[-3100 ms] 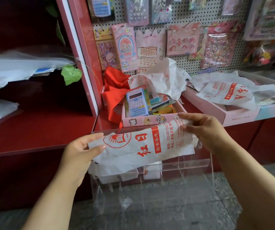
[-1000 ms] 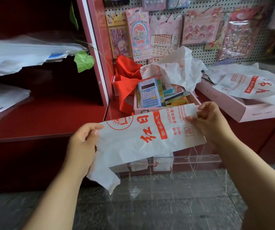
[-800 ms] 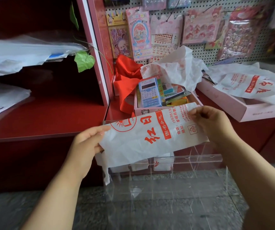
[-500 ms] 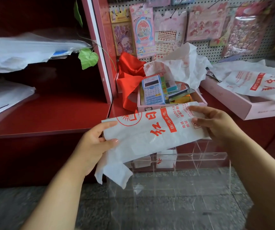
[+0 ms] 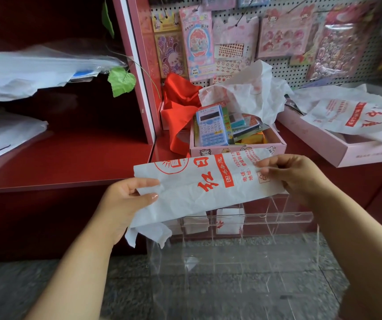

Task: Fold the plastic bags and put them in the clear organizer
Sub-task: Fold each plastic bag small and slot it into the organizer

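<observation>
White plastic bag with red print (image 5: 199, 188) held flat in air, above clear plastic organizer (image 5: 243, 225), near front edge of red shelf (image 5: 58, 162). My left hand (image 5: 125, 202) pinches left end, thumb on top. My right hand (image 5: 294, 174) pinches right end. Loose bag tail hangs under left hand. I think tail may slip out and spoil fold. Thin plastic slides easily. More loose bags wait on pink box (image 5: 337, 146).

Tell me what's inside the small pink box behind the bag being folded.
The pink box holds a blue calculator standing among packaged stationery. A crumpled white bag covers its back right; the bottom is hidden.
</observation>
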A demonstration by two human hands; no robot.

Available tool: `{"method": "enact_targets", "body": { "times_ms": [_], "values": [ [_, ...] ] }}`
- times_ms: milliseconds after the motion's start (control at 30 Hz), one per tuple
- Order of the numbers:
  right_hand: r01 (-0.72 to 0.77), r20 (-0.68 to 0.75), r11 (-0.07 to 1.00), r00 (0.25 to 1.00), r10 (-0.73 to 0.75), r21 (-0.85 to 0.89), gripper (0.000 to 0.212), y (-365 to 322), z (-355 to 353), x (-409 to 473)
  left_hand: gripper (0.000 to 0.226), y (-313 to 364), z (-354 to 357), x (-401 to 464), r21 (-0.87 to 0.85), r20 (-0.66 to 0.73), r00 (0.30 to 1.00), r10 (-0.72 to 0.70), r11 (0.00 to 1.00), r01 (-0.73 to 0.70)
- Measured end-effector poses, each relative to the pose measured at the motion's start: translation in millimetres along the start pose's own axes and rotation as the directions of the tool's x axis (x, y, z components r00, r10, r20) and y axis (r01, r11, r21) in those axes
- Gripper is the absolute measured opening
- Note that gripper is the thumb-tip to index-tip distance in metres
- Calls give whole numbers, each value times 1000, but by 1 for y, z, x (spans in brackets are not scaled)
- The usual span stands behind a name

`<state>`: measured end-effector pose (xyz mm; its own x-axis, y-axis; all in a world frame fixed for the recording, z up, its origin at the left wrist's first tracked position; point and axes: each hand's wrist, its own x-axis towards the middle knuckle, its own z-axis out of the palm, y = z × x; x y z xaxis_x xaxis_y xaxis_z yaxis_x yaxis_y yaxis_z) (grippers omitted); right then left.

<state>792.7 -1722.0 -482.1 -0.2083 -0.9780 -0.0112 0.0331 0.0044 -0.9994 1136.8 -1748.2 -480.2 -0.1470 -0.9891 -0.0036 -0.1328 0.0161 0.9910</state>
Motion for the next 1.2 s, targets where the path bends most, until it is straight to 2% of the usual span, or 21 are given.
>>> {"method": "enact_targets", "body": {
  "times_ms": [133, 200, 233, 300, 467, 667, 867, 1067, 1200],
  "values": [
    [3, 43, 999, 999, -5, 48, 32, 1, 0, 3, 32, 0, -1, 3, -36, -38, 999, 6, 999, -8],
    [20, 48, 998, 999, -23, 52, 41, 3, 0, 4, 39, 0, -1, 4, -38, -17, 1000, 1, 999, -2],
    [33, 44, 999, 998, -35, 44, 43, 3, 0, 4, 46, -1, -2, 5, -26, -7, 1000, -9, 1000, 9],
    [54, 26, 998, 998, -54, 17, 40, 4, 0, 4, 43, -2, -3, 5, 0, 2, 1000, -6, 1000, 6],
    [87, -19, 995, 996, -88, -56, 32, 4, 0, 4, 34, -9, -5, 10, 155, -2, 998, 63, 986, -62],
    [154, -57, 956, 983, -174, -251, 42, -4, 6, -5, 37, -16, -8, 17, 303, -22, 993, 120, 947, -108],
    [208, -44, 862, 966, -256, -462, 34, -6, 7, -8, 25, -14, -6, 17, 392, -53, 984, 168, 910, -135],
    [219, -66, 799, 950, -306, -560, 10, -12, 3, -11, 20, -13, -2, 13, 360, -63, 986, 155, 925, -122],
    [229, -77, 763, 936, -342, -605, 9, -20, 3, -13, 19, -11, 5, 10, 403, -75, 974, 212, 900, -165]
  ]
}}
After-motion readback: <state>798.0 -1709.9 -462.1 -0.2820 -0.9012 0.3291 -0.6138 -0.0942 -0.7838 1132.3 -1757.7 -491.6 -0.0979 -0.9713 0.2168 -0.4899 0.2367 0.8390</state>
